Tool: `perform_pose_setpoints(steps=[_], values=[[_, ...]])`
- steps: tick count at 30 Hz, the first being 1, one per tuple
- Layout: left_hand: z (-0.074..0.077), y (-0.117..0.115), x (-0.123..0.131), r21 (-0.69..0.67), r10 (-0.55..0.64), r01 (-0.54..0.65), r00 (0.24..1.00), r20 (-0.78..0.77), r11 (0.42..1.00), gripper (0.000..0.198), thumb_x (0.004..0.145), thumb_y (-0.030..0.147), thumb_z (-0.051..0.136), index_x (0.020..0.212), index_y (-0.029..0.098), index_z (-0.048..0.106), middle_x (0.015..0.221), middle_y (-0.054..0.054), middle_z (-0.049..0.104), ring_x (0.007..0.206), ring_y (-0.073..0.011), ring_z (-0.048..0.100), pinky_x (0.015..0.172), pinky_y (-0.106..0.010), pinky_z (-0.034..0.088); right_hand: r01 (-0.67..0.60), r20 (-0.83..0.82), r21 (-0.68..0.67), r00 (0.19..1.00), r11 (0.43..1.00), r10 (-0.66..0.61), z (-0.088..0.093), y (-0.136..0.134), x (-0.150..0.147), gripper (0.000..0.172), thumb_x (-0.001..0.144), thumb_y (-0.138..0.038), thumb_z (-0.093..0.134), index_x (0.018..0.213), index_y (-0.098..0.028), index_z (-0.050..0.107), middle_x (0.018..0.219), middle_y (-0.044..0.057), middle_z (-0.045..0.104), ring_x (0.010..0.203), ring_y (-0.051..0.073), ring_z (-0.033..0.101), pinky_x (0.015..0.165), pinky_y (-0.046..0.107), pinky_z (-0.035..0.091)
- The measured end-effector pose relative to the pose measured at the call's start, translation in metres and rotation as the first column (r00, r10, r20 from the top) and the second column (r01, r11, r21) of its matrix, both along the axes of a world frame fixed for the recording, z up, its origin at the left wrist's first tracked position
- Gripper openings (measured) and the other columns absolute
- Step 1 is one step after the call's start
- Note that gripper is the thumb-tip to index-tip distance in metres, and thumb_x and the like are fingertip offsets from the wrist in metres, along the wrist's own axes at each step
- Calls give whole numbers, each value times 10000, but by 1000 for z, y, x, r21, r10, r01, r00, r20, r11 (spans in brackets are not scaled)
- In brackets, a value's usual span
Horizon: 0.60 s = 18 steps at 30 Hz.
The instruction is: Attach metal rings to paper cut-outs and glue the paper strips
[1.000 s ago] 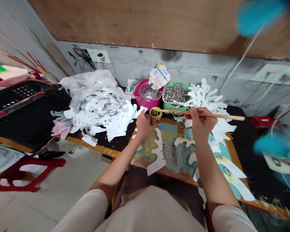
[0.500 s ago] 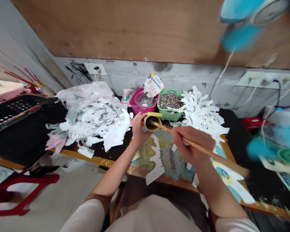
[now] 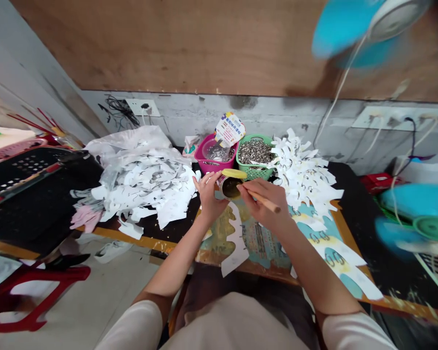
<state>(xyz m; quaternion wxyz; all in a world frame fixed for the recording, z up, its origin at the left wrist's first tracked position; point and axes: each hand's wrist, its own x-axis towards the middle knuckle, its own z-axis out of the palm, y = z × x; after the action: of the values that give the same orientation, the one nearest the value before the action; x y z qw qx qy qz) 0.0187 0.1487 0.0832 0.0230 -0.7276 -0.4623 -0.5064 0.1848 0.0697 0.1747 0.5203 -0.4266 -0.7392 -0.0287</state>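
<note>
My left hand (image 3: 210, 198) is wrapped round the side of a small jar (image 3: 223, 187), tilting its mouth toward me. Dark, amber-looking stuff shows inside, and a yellow lid (image 3: 234, 173) sits just behind the rim. My right hand (image 3: 263, 200) grips a wooden-handled brush (image 3: 266, 201) close by the jar's mouth. The brush's working end is hidden by the jar and my fingers. Below the hands, a white cut-out strip (image 3: 237, 243) with a wavy edge lies on a stained board (image 3: 257, 243).
White paper cut-outs (image 3: 149, 180) are heaped at left. More cut-outs (image 3: 299, 170), some bearing metal rings, spread at right. A pink basket (image 3: 204, 160) and a green basket (image 3: 253, 171) hold small metal pieces. Blue-bladed fans (image 3: 345, 24) stand at right; a red stool (image 3: 58, 277) is lower left.
The brush now stands more steeply, its handle end pulled in toward the jar. My right hand has shifted left and closer to the jar. My left hand keeps hold of the jar.
</note>
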Motion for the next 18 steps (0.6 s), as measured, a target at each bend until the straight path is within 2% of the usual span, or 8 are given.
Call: perform_pose_setpoints(steps=[2,4,8,11,13,15,16,18], values=[[-4,0,1,14,-24,24,1000,17,1000,605,741,377,709,1289,219,506,1259,-141,616,1239,-311,537,1218,-552,72,1,-88,-77,996,997,-8,0,1,2,201,897,-320,636,736,-211,685,730,52,724,632,173,670,569,286,539],[-7,2,3,26,-41,40,999,34,999,650,715,389,731,1298,214,502,1253,-139,619,1233,-315,538,1213,-557,74,-63,-328,-184,945,981,0,-3,1,7,229,885,-372,652,737,-204,705,700,38,725,618,172,682,572,285,572],[-11,7,10,28,-74,74,997,12,997,697,675,368,763,1310,219,518,1221,-119,638,1216,-321,545,1209,-570,20,-129,-785,-271,603,954,-142,-20,2,19,264,787,-426,754,778,-163,732,635,20,717,546,169,695,579,295,620],[-15,10,19,-13,-98,97,993,-72,995,697,678,338,768,1324,217,535,1243,-127,630,1234,-332,535,1208,-579,-8,-61,-902,-256,373,965,-215,-42,1,31,300,701,-426,820,732,-146,714,628,16,715,501,163,688,526,276,604],[-18,12,27,-39,-114,110,985,-131,993,691,697,335,763,1338,215,534,1260,-134,626,1252,-335,524,1205,-589,-28,-6,-922,-256,303,967,-243,-56,-1,38,316,690,-435,822,705,-145,697,619,13,710,486,160,681,511,275,595],[-21,14,35,-67,-127,117,977,-174,991,687,717,336,756,1352,213,524,1254,-135,637,1267,-335,514,1200,-603,-48,49,-894,-268,358,962,-268,-65,-7,44,308,740,-449,781,729,-151,702,612,12,706,481,158,672,527,290,595],[-23,14,38,-83,-132,118,973,-191,990,684,725,332,752,1357,213,519,1248,-135,645,1275,-335,507,1197,-611,-56,80,-849,-273,448,959,-279,-67,-9,46,297,777,-451,748,752,-157,710,616,15,707,497,160,674,546,298,596],[-26,15,45,-105,-137,117,967,-215,988,665,735,306,739,1357,215,522,1235,-135,660,1286,-339,498,1191,-625,-68,145,-650,-247,709,958,-275,-65,-11,47,270,842,-438,685,794,-176,726,671,35,727,580,171,691,606,306,592]])
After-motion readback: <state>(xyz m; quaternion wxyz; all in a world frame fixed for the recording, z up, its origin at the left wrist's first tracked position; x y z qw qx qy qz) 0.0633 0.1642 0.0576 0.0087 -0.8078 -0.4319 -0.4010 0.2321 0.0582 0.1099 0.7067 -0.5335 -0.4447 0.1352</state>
